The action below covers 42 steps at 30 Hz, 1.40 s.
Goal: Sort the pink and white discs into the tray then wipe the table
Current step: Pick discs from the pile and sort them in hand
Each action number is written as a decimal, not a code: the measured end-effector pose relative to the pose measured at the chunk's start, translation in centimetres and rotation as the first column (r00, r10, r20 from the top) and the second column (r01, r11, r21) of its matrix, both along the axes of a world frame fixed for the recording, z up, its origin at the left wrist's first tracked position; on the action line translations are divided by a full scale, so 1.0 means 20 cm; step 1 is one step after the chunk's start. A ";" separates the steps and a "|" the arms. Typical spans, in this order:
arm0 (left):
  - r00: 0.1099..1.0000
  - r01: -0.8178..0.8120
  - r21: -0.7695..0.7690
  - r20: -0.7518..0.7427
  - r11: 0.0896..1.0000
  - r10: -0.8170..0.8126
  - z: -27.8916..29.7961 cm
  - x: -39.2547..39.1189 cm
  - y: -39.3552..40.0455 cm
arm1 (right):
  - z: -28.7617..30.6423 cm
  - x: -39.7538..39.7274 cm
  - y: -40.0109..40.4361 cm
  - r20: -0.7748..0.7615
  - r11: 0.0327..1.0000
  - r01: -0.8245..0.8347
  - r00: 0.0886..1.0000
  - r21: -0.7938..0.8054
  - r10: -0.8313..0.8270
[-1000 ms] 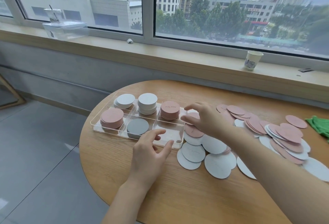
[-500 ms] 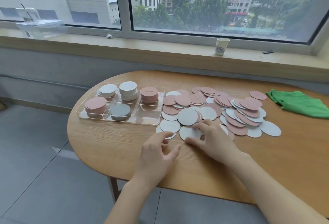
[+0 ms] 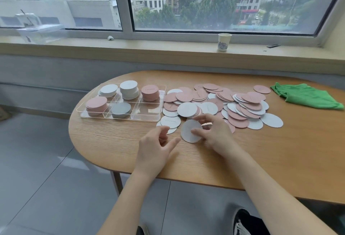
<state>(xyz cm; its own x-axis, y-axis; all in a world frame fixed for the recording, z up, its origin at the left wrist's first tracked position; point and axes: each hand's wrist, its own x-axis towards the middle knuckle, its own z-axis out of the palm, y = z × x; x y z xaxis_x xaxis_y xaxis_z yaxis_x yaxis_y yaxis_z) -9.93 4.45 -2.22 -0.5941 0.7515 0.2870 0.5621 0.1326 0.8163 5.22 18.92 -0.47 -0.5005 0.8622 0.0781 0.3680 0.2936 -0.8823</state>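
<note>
Sorting is the step in hand, and by the look of it well short of done: the tray [image 3: 119, 118] near the desk's [image 3: 280, 160] left end holds five stacks, two white at the back left, a pink one back right, pink and a grey-looking one in front, while its front right compartment is bare. A large loose pile of discs [image 3: 242, 104] lies across the middle of the desk, just right of the tray.

The right hand [image 3: 214, 134] grasps a white disc [image 3: 188, 132] at the pile's front edge, thumb on its face and fingers curled behind, the disc tilted up off the desk. Something pinkish shows between the fingers; whether it is a second disc I cannot tell. The left hand [image 3: 156, 145] hovers just left of that disc, released, fingers loosely spread, holding nothing.

The next move likely calls for carrying the white disc leftward to a white stack at the tray's back, set flat so the stack stays square. The green cloth [image 3: 306, 97] waits at the desk's far right for wiping, a step not yet begun.
</note>
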 end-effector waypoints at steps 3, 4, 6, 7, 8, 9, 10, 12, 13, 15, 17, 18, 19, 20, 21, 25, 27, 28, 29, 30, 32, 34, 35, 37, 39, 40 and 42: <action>0.999 0.006 0.045 0.044 0.999 -0.008 0.01 0.01 -0.01 | -0.02 0.08 -0.06 -0.186 0.995 -0.028 0.983 -0.099 0.009; 0.998 0.019 0.061 0.057 0.998 -0.022 0.01 0.01 -0.01 | -0.03 0.10 -0.08 -0.228 0.992 -0.047 0.973 -0.118 0.019; 0.994 0.045 0.080 0.091 0.996 -0.052 0.01 0.01 -0.01 | -0.03 0.13 -0.11 -0.291 0.987 -0.099 0.955 -0.128 0.058; 0.989 0.066 0.085 0.127 0.994 -0.076 0.02 0.01 -0.01 | -0.03 0.12 -0.11 -0.318 0.983 -0.133 0.944 -0.126 0.087; 0.977 0.097 0.088 0.180 0.991 -0.112 0.02 0.02 0.00 | -0.02 0.12 -0.12 -0.344 0.978 -0.172 0.931 -0.117 0.123; 0.957 0.144 0.093 0.241 0.985 -0.163 0.03 0.02 0.00 | -0.01 0.11 -0.12 -0.371 0.972 -0.209 0.916 -0.107 0.156; 0.929 0.201 0.098 0.295 0.975 -0.221 0.03 0.04 0.00 | 0.00 0.10 -0.13 -0.394 0.966 -0.241 0.901 -0.098 0.184; 0.892 0.284 0.104 0.336 0.953 -0.303 0.04 0.05 0.01 | 0.00 0.08 -0.15 -0.418 0.958 -0.273 0.883 -0.084 0.215; 0.883 0.296 0.108 0.348 0.949 -0.315 0.03 0.04 0.01 | 0.00 0.08 -0.15 -0.410 0.960 -0.271 0.886 -0.077 0.217; 0.841 0.291 0.144 0.432 0.946 -0.324 0.02 0.01 0.02 | -0.01 0.09 -0.15 -0.369 0.970 -0.231 0.910 -0.074 0.189; 0.738 0.262 0.219 0.582 0.940 -0.341 0.01 -0.01 0.02 | -0.01 0.12 -0.12 -0.293 0.985 -0.164 0.946 -0.060 0.140; 0.700 0.241 0.241 0.627 0.940 -0.341 0.01 -0.01 0.02 | -0.01 0.13 -0.10 -0.234 0.991 -0.129 0.965 -0.032 0.118; 0.684 0.226 0.250 0.648 0.941 -0.336 0.01 -0.02 0.02 | 0.00 0.14 -0.07 -0.163 0.996 -0.090 0.983 0.012 0.091; 0.671 0.217 0.253 0.663 0.943 -0.332 0.02 -0.02 0.02 | 0.00 0.15 -0.04 -0.088 0.996 -0.051 0.994 0.072 0.058; 0.664 0.211 0.256 0.670 0.943 -0.331 0.03 -0.02 0.02 | 0.00 0.15 -0.01 -0.021 0.990 -0.020 1.000 0.138 0.023; 0.682 0.156 0.258 0.670 0.953 -0.293 0.04 0.00 0.02 | -0.02 0.11 0.11 0.202 0.939 -0.018 0.978 0.343 -0.055; 0.725 0.152 0.231 0.635 0.961 -0.267 0.05 0.02 0.03 | -0.02 0.05 0.14 0.342 0.936 -0.044 0.936 0.348 -0.083; 0.751 0.153 0.215 0.609 0.965 -0.255 0.05 0.03 0.03 | -0.01 0.02 0.15 0.405 0.937 -0.050 0.909 0.346 -0.102; 0.771 0.153 0.207 0.587 0.966 -0.247 0.05 0.03 0.03 | -0.01 -0.01 0.15 0.451 0.937 -0.052 0.885 0.344 -0.116; 0.779 0.150 0.210 0.576 0.966 -0.246 0.05 0.04 0.03 | 0.00 -0.03 0.15 0.476 0.940 -0.051 0.871 0.337 -0.123; 0.782 0.139 0.235 0.570 0.962 -0.252 0.04 0.04 0.03 | 0.01 -0.07 0.14 0.469 0.953 -0.027 0.875 0.301 -0.123; 0.776 0.129 0.270 0.572 0.954 -0.267 0.04 0.04 0.03 | 0.03 -0.09 0.14 0.440 0.979 0.005 0.893 0.206 -0.097; 0.766 0.123 0.289 0.580 0.949 -0.276 0.04 0.04 0.03 | 0.04 -0.09 0.14 0.430 0.989 0.015 0.899 0.145 -0.076; 0.736 0.110 0.311 0.612 0.944 -0.288 0.03 0.03 0.03 | 0.05 -0.08 0.14 0.421 0.997 0.018 0.906 0.079 -0.050; 0.708 0.101 0.309 0.645 0.946 -0.287 0.03 0.02 0.03 | 0.06 -0.07 0.12 0.404 0.996 0.022 0.913 0.085 -0.054; 0.694 0.095 0.306 0.662 0.947 -0.283 0.03 0.02 0.03 | 0.05 -0.06 0.10 0.375 0.995 0.034 0.924 0.098 -0.069; 0.663 0.084 0.316 0.690 0.945 -0.290 0.02 0.01 0.04 | 0.02 -0.02 0.07 0.260 0.992 0.084 0.960 0.096 -0.106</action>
